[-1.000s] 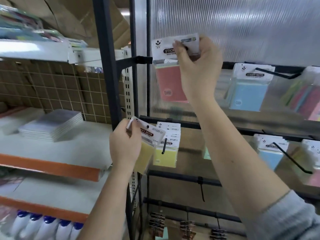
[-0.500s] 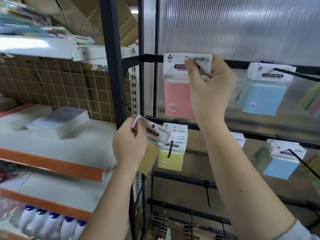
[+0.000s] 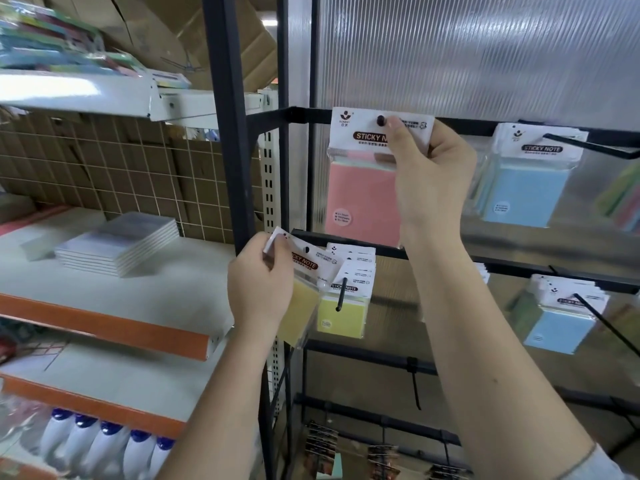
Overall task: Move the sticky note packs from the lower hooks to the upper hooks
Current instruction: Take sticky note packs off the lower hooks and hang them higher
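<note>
Ribbed translucent panel [image 3: 467, 57] behind black rack frame [image 3: 225, 133]. Left of grip: white shelves with orange edges [image 3: 104, 327], brown wire grid [image 3: 104, 174], cardboard [image 3: 166, 26] above.

pink pack [image 3: 360, 199]: glossy plastic sleeve | rack frame [image 3: 225, 133]: matt black, probably metal

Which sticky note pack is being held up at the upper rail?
The pink pack, pinched by the right hand with its hang hole at the upper hook tip. The left hand holds a yellow pack low; other yellow and blue packs hang untouched.
</note>
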{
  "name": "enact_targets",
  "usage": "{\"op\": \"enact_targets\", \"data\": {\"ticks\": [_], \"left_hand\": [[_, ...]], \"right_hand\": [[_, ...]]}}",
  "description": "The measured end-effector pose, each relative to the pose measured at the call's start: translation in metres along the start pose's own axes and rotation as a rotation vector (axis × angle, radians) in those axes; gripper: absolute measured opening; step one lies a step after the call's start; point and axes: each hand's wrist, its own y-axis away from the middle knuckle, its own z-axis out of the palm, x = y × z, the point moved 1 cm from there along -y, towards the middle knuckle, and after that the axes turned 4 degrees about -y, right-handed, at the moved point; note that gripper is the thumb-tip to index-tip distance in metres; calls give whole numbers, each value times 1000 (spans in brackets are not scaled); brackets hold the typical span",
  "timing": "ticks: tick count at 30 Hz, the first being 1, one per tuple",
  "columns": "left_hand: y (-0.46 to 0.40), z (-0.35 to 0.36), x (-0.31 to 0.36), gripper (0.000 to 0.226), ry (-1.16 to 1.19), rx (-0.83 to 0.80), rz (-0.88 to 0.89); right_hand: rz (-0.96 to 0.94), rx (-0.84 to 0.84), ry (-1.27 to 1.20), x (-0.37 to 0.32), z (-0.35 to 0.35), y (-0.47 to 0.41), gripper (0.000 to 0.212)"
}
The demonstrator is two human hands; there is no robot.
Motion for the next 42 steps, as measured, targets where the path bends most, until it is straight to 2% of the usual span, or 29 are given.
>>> {"op": "enact_targets", "data": {"ticks": [3,8,11,13,16,18,25,32,39,42], "left_hand": [[1,-1,0,29,3,-5,2],[3,-1,1,29,11,-14,-12],[5,-2,2,29,10,-33,-23],[7,-3,2,29,8,-49,-33],[9,-5,3,29,15,-57,-35],[10,-6,4,30,13,-62,-33],[12,-14,9,25,27,-86,12],[22,-15,23,26,51,-131,95],[44,7,53,31,20,-278,212],[59,22,75,32,89,-328,245]], "right_hand": [[-33,-4,41,1,0,-2,16],[-8,-8,129,11,2,-11,38],[27,20,193,24,4,-23,43],[28,32,250,30,5,-32,36],[26,55,346,37,5,-44,9],[44,89,412,43,2,-49,3],[68,144,481,41,-22,-27,30],[122,111,590,39,-75,23,23],[341,222,713,37,-163,71,29],[387,276,767,32,-205,81,31]]}}
